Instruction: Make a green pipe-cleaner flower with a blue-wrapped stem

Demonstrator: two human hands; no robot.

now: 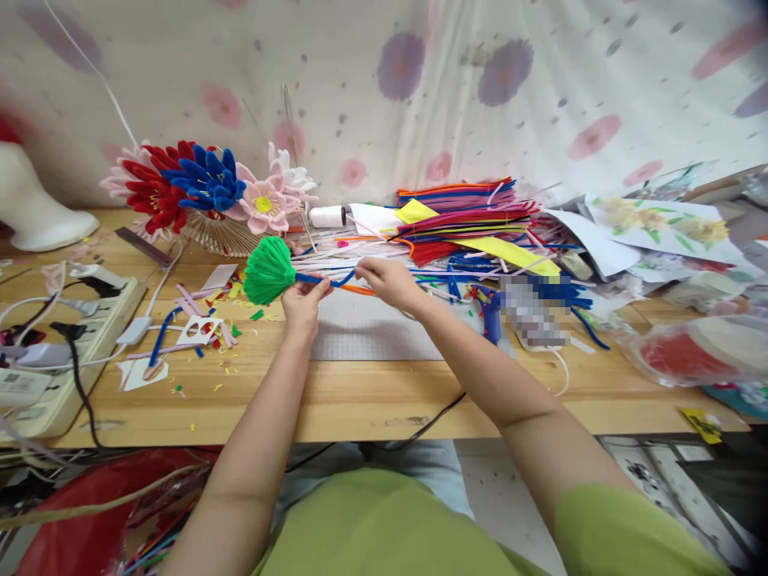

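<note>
A green fluffy pipe-cleaner flower head (268,272) points left, its blue-wrapped stem running to the right. My left hand (304,306) is closed around that stem just below the flower head. From the stem a blue pipe cleaner (344,280) bends up and right toward my right hand (386,282), whose fingers are pinched on its far end. Both hands are above a grey cutting mat (372,332) on the wooden table. An orange pipe cleaner (363,290) shows between the hands.
Bundled pipe cleaners (462,220) lie at the back. Finished flowers (207,180) stand back left. A blue glue gun (489,310) rests right of the mat. A power strip (90,344) with cables sits left, near paper scraps (201,330). A plastic-wrapped red item (684,356) lies far right.
</note>
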